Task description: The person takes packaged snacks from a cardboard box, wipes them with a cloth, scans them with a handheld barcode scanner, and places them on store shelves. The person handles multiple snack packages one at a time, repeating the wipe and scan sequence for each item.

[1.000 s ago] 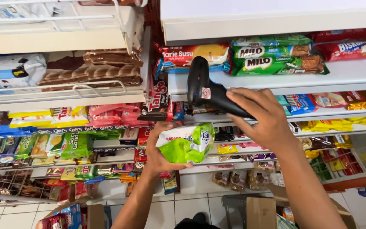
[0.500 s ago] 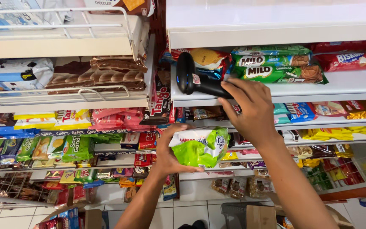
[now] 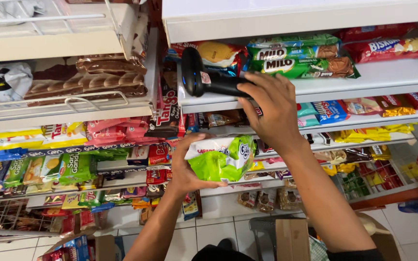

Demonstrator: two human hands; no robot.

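Scanning step, it looks like: right hand (image 3: 273, 112) grips the black barcode scanner (image 3: 208, 78) above the green-and-white snack packet (image 3: 220, 158) that the left hand (image 3: 187, 169) clasps before the shelves (image 3: 359, 82), so next calls for aiming at its barcode.

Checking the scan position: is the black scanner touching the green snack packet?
Apart. The head view shows the black scanner in the right hand up by the shelf, with clear space above the green snack packet held by the left hand.
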